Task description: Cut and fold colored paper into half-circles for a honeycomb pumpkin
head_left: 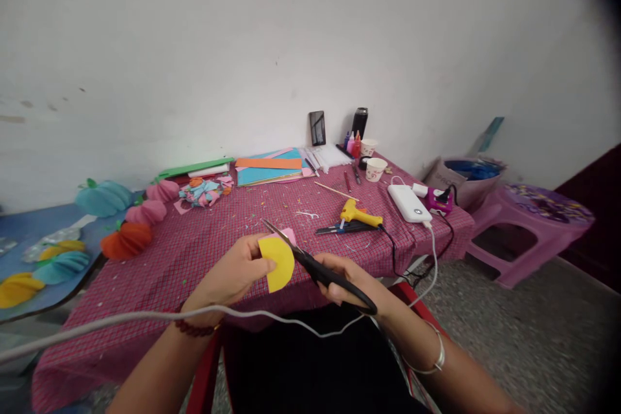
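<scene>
Between the thumb and fingers of my left hand [237, 272] is a yellow half-round piece of paper or felt [280, 265], with a bit of pink sheet [290, 235] showing behind its upper edge. My right hand [342, 275] grips black-handled scissors [334, 275] whose blades point up and to the left. The blades lie at the top right edge of the yellow piece, partly over the pink. Whether they are cutting into it cannot be made out. Both hands are above the front edge of the table.
The checked tablecloth [213, 239] carries a yellow glue gun [359, 213], a white power bank [409, 202], paper scraps [206, 192] and coloured sheets [269, 171]. Folded paper pumpkins [126, 240] stand at left. A white cable [272, 317] crosses in front of my forearms. A pink stool [514, 233] stands right.
</scene>
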A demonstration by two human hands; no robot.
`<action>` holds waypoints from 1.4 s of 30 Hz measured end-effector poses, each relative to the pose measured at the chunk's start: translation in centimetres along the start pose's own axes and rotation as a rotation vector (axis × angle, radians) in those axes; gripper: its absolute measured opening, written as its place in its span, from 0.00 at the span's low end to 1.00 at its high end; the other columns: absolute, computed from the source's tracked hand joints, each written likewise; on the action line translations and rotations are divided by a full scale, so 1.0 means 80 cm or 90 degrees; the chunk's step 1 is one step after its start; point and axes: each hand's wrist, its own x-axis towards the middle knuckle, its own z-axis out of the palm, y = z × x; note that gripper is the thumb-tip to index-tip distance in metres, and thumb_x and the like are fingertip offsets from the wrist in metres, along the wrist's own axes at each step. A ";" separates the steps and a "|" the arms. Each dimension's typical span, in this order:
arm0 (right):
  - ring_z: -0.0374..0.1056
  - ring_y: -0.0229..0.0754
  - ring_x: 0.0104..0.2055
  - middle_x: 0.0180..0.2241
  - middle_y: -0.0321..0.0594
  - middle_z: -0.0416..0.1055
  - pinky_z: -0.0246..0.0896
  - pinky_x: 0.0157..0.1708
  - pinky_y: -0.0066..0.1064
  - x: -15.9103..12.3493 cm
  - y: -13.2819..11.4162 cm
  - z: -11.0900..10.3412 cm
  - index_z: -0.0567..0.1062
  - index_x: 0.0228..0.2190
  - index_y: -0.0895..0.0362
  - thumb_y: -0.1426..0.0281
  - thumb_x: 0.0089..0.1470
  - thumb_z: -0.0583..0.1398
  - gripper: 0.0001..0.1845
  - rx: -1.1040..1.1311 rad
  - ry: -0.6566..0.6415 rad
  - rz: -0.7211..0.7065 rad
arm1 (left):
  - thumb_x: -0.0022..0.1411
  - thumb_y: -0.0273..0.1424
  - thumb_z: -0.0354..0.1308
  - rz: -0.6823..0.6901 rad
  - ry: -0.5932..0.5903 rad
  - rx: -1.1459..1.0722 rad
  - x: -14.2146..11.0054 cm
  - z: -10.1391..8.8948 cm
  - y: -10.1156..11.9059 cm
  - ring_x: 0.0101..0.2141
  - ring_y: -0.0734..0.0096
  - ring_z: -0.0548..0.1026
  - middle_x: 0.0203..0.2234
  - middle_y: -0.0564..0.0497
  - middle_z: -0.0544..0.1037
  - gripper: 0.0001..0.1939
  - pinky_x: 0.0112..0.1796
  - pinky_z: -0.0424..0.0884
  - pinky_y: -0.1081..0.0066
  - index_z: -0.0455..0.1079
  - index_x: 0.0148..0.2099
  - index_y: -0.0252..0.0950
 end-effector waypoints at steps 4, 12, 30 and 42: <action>0.50 0.31 0.25 0.27 0.31 0.58 0.44 0.22 0.25 0.001 -0.010 -0.001 0.69 0.41 0.60 0.46 0.48 0.63 0.31 -0.009 -0.005 -0.009 | 0.44 0.20 0.58 0.009 -0.033 0.016 -0.002 -0.004 0.003 0.23 0.75 0.72 0.23 0.53 0.78 0.11 0.27 0.67 0.76 0.76 0.31 0.35; 0.52 0.33 0.27 0.27 0.32 0.59 0.46 0.25 0.26 0.005 -0.022 -0.010 0.71 0.42 0.61 0.50 0.49 0.64 0.30 -0.046 -0.041 -0.002 | 0.45 0.21 0.57 0.001 -0.057 0.100 -0.008 -0.016 0.009 0.25 0.73 0.74 0.24 0.53 0.78 0.11 0.28 0.69 0.75 0.75 0.33 0.33; 0.57 0.37 0.33 0.32 0.36 0.62 0.52 0.29 0.29 0.003 -0.049 -0.036 0.72 0.48 0.58 0.51 0.51 0.64 0.30 -0.190 -0.094 0.071 | 0.43 0.20 0.55 -0.039 -0.099 0.075 -0.005 -0.018 0.004 0.23 0.76 0.72 0.24 0.54 0.78 0.20 0.29 0.69 0.74 0.76 0.42 0.33; 0.57 0.35 0.32 0.32 0.36 0.63 0.54 0.29 0.27 -0.003 -0.056 -0.054 0.72 0.44 0.60 0.53 0.53 0.63 0.26 -0.242 -0.136 0.111 | 0.42 0.22 0.57 -0.066 -0.155 0.085 -0.004 -0.028 0.003 0.22 0.76 0.72 0.24 0.53 0.78 0.11 0.26 0.67 0.76 0.74 0.33 0.32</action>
